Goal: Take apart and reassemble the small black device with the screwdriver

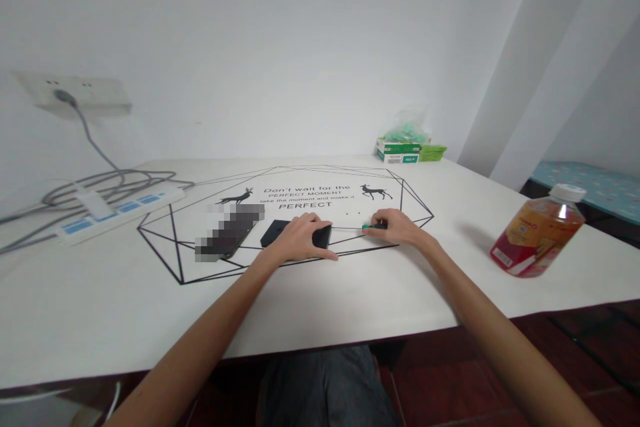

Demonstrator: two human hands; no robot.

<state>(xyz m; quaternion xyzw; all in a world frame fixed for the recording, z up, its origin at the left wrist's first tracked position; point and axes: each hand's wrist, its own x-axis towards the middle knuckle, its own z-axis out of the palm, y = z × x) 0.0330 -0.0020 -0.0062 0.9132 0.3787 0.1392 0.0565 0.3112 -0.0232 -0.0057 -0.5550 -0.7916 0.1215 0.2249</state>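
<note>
Black plastic, by the look of it, the box lies flat near the middle of the table, under the person's left hand. That hand is arched over it, fingers across the far edge and thumb along the near one, so the box sits held between them, its bare end showing toward the right hand. Another dark part pokes out on the other side of the palm; whether it belongs to the same box I cannot tell. Across a short gap, a little farther from the person's body, the right hand pinches a small green-tipped piece low at the tabletop. The piece lies roughly sideways, its long axis running toward the box, green end facing the box's bare end and dark end going under the fingers. The right hand is the nearer to the piece, the left to the box, and the two things are apart. Farther out, a phone lies slantwise to the left of the dark part, with a power strip well beyond it on that side. Off to the right stands a bottle, and small cartons sit near the wall.
</note>
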